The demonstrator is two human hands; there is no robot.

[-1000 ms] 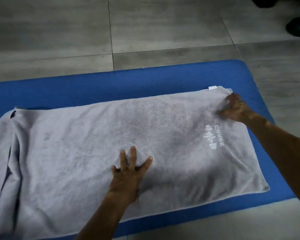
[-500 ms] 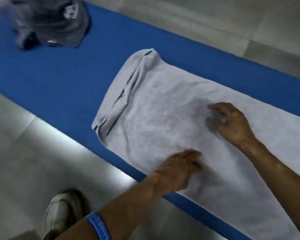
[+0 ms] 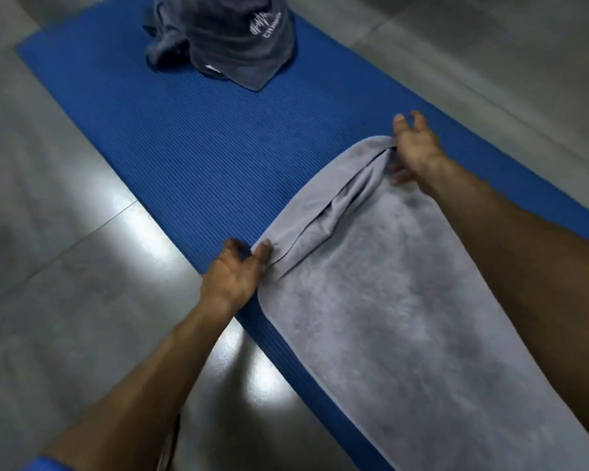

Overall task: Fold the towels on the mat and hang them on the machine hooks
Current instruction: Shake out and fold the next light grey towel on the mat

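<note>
Light grey terry towel is laid out flat along the blue ribbed foam mat, running from the lower right up toward the middle, and its far short end is bunched into a couple of loose folds. Left hand is at the near corner of that end, thumb on top of the cloth and the other fingers curled down at the edge, so it looks like a narrow pinch on the corner, though the fingertips are partly hidden. Right hand is at the far corner of the same end, with the thumb and a finger or two sticking up and spread; lower fingers seem tucked against the fold, so I honestly cannot tell if that grip is actually holding the cloth. Further up the mat sits a crumpled dark grey towel with a white logo, well apart from the light one. Grey tiled floor all around.
</note>
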